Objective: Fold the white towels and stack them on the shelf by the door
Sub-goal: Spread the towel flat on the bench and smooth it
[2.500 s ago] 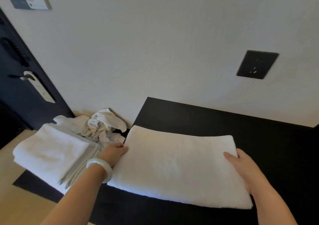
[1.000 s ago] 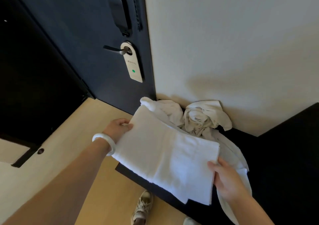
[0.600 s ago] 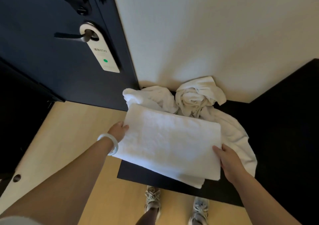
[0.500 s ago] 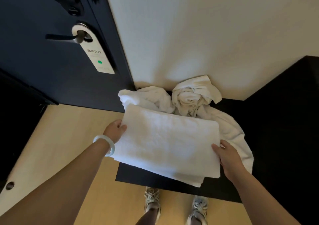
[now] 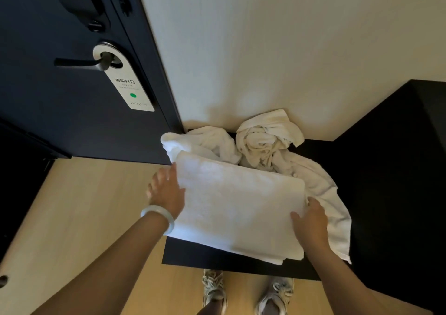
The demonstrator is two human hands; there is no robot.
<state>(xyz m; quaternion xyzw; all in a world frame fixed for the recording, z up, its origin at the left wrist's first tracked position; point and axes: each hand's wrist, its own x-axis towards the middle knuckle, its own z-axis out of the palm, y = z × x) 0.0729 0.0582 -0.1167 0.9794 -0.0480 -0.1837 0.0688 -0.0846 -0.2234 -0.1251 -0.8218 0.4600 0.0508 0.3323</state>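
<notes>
Two bare hands are flanking a folded towel [image 5: 236,203], a thick white terry rectangle with a nubbly pile, which is lying flat on a low, matte black shelf [image 5: 217,256]. At the towel's left edge the left hand [image 5: 166,191] is touching the side with fingers spread and straight, grasping nothing; it is slightly blurred. A smooth, pale bangle [image 5: 159,215] is circling that wrist. At the towel's right edge the right hand [image 5: 310,220] is grasping it, thumb lying on top. Behind the towel, crumpled towels [image 5: 263,140] are slumping in soft, twisted folds, one trailing past its right side. Left of the towel, a dark door [image 5: 60,121] is carrying a long, rounded card hanger [image 5: 125,85].
</notes>
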